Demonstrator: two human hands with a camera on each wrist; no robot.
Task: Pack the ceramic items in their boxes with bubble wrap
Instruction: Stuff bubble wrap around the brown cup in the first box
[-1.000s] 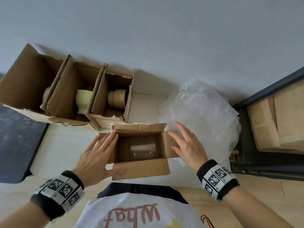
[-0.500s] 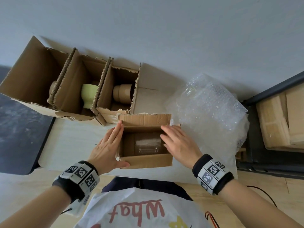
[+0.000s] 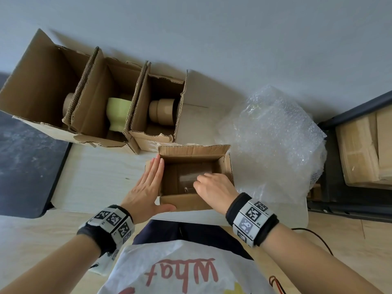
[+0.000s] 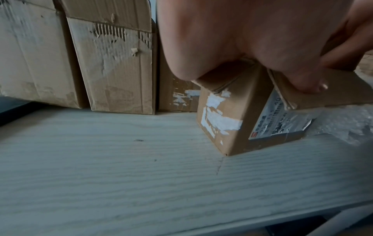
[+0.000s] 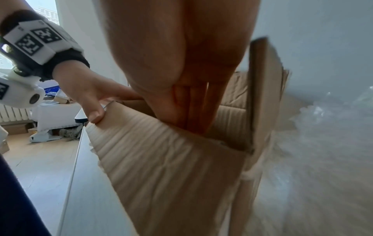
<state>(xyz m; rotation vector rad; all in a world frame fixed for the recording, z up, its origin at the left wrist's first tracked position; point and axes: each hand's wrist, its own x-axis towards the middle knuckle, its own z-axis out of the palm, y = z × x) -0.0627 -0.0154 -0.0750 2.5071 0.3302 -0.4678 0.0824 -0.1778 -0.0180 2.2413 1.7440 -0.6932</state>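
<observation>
Small box (image 3: 194, 177): I see it open at the table's (image 3: 101, 177) near edge, bubble wrap (image 3: 271, 141) at its 2 o'clock.
Left hand (image 3: 146, 187): my fingers lie straight along its 9 o'clock wall, thumb on the near flap.
Right hand (image 3: 214, 190): reaches inside; fingers straight, close together.
Green cup (image 3: 118, 113): in the middle box at 11 o'clock.

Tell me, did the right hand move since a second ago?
Yes. The right hand moved from beside the bubble wrap leftward, into the small open box, where its fingers now reach down.
</observation>
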